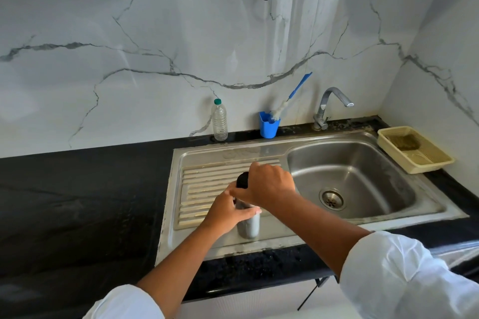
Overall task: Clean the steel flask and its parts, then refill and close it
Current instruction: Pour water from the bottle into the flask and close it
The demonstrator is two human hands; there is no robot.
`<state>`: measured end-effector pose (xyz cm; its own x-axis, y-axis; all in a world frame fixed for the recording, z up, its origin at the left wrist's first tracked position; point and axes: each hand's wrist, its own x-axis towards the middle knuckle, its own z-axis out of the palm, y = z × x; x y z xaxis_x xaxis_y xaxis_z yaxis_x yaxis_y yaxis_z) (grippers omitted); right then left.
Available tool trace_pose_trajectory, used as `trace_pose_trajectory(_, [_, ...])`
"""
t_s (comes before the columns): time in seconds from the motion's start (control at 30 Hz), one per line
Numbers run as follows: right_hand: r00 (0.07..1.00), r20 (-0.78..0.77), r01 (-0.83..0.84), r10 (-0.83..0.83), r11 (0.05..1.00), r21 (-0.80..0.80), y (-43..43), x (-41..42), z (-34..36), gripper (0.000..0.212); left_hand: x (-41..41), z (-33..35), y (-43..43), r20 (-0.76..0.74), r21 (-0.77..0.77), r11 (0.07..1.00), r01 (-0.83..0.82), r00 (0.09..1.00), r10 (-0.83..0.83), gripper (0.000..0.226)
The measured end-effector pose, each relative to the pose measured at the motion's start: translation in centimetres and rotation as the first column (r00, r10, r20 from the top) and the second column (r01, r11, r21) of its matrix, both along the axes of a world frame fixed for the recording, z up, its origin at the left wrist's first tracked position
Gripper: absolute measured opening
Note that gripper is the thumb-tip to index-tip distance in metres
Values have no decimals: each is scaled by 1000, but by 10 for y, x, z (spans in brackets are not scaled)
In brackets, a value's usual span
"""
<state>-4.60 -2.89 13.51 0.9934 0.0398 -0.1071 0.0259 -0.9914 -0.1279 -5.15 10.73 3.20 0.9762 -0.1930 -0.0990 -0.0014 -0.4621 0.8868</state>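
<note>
Flask (248,224) stands on the drainboard (207,181); our left hand (228,211) grips its body to steady it, while our right hand (269,184) clasps the black cap (242,180), likely twisting it.

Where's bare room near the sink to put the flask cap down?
Bare: the counter left of the drainboard, and the basin between drainboard and tray. Crowded: mid-drainboard, where left hand and right hand hold the flask.

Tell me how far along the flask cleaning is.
Nothing looks done: the basin looks dry, the tap off, the bottle brush parked in its blue cup. In hand: the left hand grips the steel flask, the right hand holds its black cap. Washing, refilling, closing likely remain.
</note>
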Motion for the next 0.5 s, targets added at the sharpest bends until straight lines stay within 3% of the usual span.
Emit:
trace_pose_trajectory(0.07, [990,-138,-4,20,994,111,-16,2,2,104,0,0,1,2,-30,1000,0,1000,0,72])
trace_pose_trajectory(0.13, [971,-230,19,63,941,337,-41,7,2,114,0,-3,4,-13,-49,999,1,1000,-2,83])
trace_pose_trajectory(0.2, [965,-256,88,52,857,507,-70,14,-7,100,-1,-8,10,-32,-40,999,11,999,-12,97])
trace_pose_trajectory(0.23, [968,-247,99,36,854,512,-84,19,-16,90,-1,-11,13,-27,-29,999,20,999,-20,103])
trace_pose_trajectory(0.33, [975,-213,-4,60,967,253,-115,23,-49,63,-2,-16,20,-21,24,999,38,999,-38,136])
trace_pose_trajectory(0.5, [958,-269,-86,94,995,44,-129,19,-97,86,-6,-17,23,-13,105,993,52,999,-51,156])
